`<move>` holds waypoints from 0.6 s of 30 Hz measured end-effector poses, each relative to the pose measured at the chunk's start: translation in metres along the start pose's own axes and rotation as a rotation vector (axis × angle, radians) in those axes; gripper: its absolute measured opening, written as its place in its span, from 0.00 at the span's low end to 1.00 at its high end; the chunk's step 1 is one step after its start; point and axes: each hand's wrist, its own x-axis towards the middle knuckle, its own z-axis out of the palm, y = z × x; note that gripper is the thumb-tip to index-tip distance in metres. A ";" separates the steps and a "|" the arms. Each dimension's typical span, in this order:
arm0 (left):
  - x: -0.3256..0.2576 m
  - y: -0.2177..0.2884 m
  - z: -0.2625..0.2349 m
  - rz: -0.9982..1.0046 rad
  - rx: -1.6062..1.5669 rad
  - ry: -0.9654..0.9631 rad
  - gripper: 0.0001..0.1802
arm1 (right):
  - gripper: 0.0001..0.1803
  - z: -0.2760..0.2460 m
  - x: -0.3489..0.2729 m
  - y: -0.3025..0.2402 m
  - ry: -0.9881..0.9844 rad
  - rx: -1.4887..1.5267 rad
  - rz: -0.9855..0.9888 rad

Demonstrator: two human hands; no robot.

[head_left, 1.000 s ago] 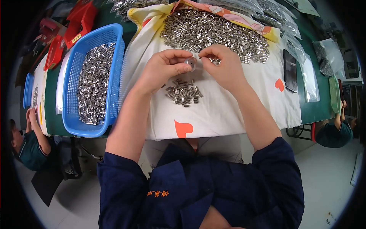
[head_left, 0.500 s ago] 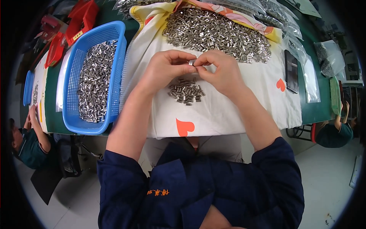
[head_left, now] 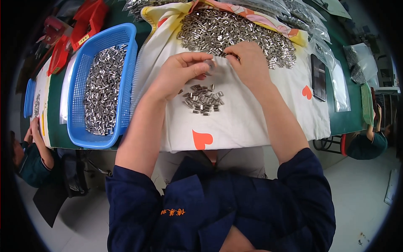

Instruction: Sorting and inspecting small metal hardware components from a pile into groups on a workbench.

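Since the frame half a second back, both hands have slid up the cloth toward the big heap, and the right hand (head_left: 251, 63) now reaches onto its near edge instead of meeting the left at the centre.

Left hand (head_left: 181, 72): grip closed on a small metal piece (head_left: 209, 65), pinched between thumb and forefinger, held just above the cloth and just short of the heap. Right hand: fingertips curled down on the heap's near edge, touching the pieces; cannot tell whether anything is actually pinched, the fingers hide it.

Small pile (head_left: 203, 99) of like pieces lies on the white cloth (head_left: 235, 122) directly below the hands, apart from the heap. Large heap (head_left: 235, 33) of short silvery cylinders spreads across the far part of the cloth, near the yellow border.

Blue basket (head_left: 126, 50) stands to the left on the green desk (head_left: 344, 122), well filled with the same parts. Dark phone (head_left: 318, 77) lies at the cloth's right edge; clear bags of parts (head_left: 306, 17) beyond it.

Judgement on progress: basket holds a good quantity, small pile is only a handful, the heap remains large. Much of the work appears left.
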 end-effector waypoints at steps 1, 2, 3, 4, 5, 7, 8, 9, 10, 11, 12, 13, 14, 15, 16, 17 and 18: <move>0.000 0.000 -0.002 -0.001 0.001 0.000 0.14 | 0.06 0.004 0.001 -0.003 0.042 -0.151 -0.103; 0.001 -0.001 -0.005 0.004 -0.090 -0.009 0.15 | 0.06 0.004 0.002 -0.007 0.000 -0.156 -0.040; 0.001 -0.002 -0.008 0.009 -0.182 -0.017 0.16 | 0.06 0.005 0.000 -0.007 0.000 -0.155 -0.039; 0.002 -0.002 -0.007 0.010 -0.183 -0.015 0.16 | 0.05 0.006 -0.001 -0.005 -0.014 -0.159 -0.043; 0.002 -0.002 -0.006 0.011 -0.192 -0.018 0.16 | 0.04 0.006 -0.002 -0.004 -0.029 -0.163 -0.048; 0.003 -0.003 -0.006 0.010 -0.202 -0.021 0.16 | 0.04 0.006 -0.002 -0.004 -0.028 -0.159 -0.049; 0.003 -0.003 -0.006 0.025 -0.194 -0.015 0.16 | 0.04 0.005 -0.002 -0.005 -0.025 -0.156 -0.049; 0.003 -0.004 -0.006 0.039 -0.185 -0.010 0.15 | 0.04 0.005 -0.001 -0.007 -0.026 -0.155 -0.048; 0.004 -0.004 -0.006 0.037 -0.185 -0.013 0.15 | 0.04 0.005 0.000 -0.010 -0.022 -0.144 -0.054; 0.004 -0.004 -0.007 0.037 -0.183 -0.009 0.15 | 0.05 0.006 0.001 -0.012 -0.019 -0.132 -0.061; 0.004 -0.004 -0.007 0.038 -0.181 -0.005 0.15 | 0.05 0.007 0.001 -0.015 -0.019 -0.133 -0.057; 0.004 -0.004 -0.008 0.037 -0.181 -0.006 0.15 | 0.05 0.010 0.001 -0.017 -0.013 -0.147 -0.073; 0.003 -0.004 -0.008 0.034 -0.164 -0.007 0.15 | 0.05 0.011 0.001 -0.019 -0.006 -0.160 -0.090; 0.003 -0.004 -0.008 0.030 -0.147 -0.008 0.15 | 0.05 0.011 -0.001 -0.019 -0.006 -0.160 -0.089; 0.003 -0.004 -0.008 0.031 -0.146 -0.007 0.15 | 0.05 0.011 -0.002 -0.021 -0.034 -0.163 -0.103; 0.004 -0.004 -0.009 0.019 -0.149 0.003 0.15 | 0.05 0.011 -0.002 -0.022 -0.062 -0.165 -0.117; 0.004 -0.004 -0.009 0.008 -0.153 0.012 0.15 | 0.05 0.010 -0.003 -0.022 -0.061 -0.164 -0.118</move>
